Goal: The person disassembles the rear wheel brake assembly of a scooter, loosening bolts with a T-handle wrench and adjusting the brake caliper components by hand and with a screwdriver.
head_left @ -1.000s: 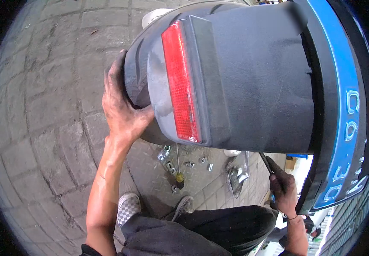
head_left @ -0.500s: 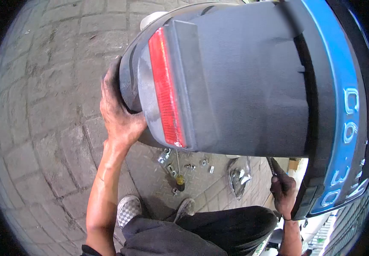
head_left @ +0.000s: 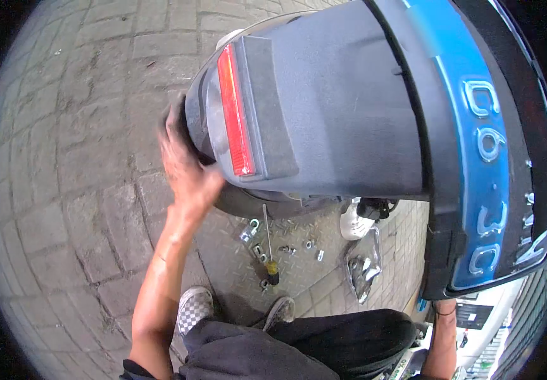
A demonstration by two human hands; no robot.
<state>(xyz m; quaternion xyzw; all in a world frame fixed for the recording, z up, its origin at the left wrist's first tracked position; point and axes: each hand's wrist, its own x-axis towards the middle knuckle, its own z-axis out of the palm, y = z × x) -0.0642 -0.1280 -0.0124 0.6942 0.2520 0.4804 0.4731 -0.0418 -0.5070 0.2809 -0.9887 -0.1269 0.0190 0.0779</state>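
The dark grey rear mudguard [head_left: 349, 114] of a two-wheeler spans the upper middle, with a red reflector [head_left: 235, 114] near its left end. A blue number plate [head_left: 482, 164] is fixed at its right. My left hand [head_left: 188, 171] is closed round the mudguard's rounded left end, slightly blurred, thumb along the lower edge and fingers on the far side. Beneath the mudguard shows part of a black tyre [head_left: 254, 201]. Of my right hand [head_left: 446, 307] only the wrist appears below the plate; its fingers and anything in them are hidden behind the plate.
A metal plate [head_left: 229, 266] on the brick ground carries a yellow-handled screwdriver [head_left: 273, 271] and several sockets and small metal parts [head_left: 248, 231]. To their right lie a clear plastic bag [head_left: 363, 272] and a white shoe [head_left: 354, 221]. My checkered shoes [head_left: 195, 307] stand close by.
The mudguard and plate have shifted left and up in view, exposing more tyre and ground. My right hand, earlier visible round a dark rod-like thing, has gone behind the plate. My left hand keeps its hold.
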